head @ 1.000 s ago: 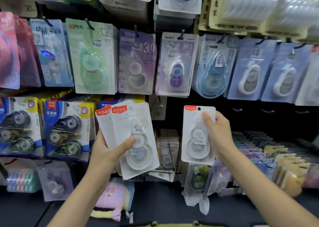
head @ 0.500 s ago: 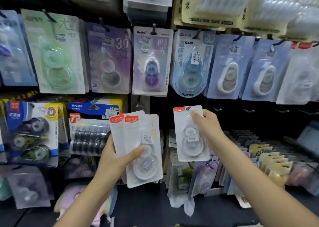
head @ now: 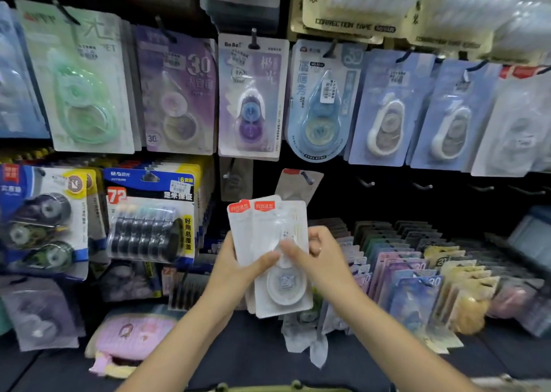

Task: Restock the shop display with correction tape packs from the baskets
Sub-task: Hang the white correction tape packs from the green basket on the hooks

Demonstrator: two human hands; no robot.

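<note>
Both hands meet in front of a pegboard display wall (head: 387, 192) hung with correction tape in blister cards. The left hand (head: 235, 268) grips a small stack of white correction tape packs (head: 283, 284) with red header labels, its thumb laid across the face of the front card and its fingers curled out of sight behind the stack. The right hand (head: 320, 257) is at the stack's right edge, its thumb pressed on the front card close to the left thumb and its fingers (head: 316, 236) bent round the card's edge, so it pinches the front pack. The stack stands roughly upright, fanned a little so that two red labels show side by side at the top. Just above and behind it one more white pack with a red corner (head: 298, 183) hangs on a peg, tilted. To the right of that pack several bare metal hooks (head: 422, 186) stick out of the dark board. In the row above hang a green pack (head: 83, 99), a purple pack marked 30 (head: 179, 102), a lilac BoBo pack (head: 253, 99), a light blue pack (head: 323, 108) and blue-backed packs with white dispensers (head: 387, 117). Left of the hands hangs a blue and yellow multipack marked 72 (head: 152, 213). Lower right, rows of coloured packs (head: 417, 278) stand upright in a tray.
</note>
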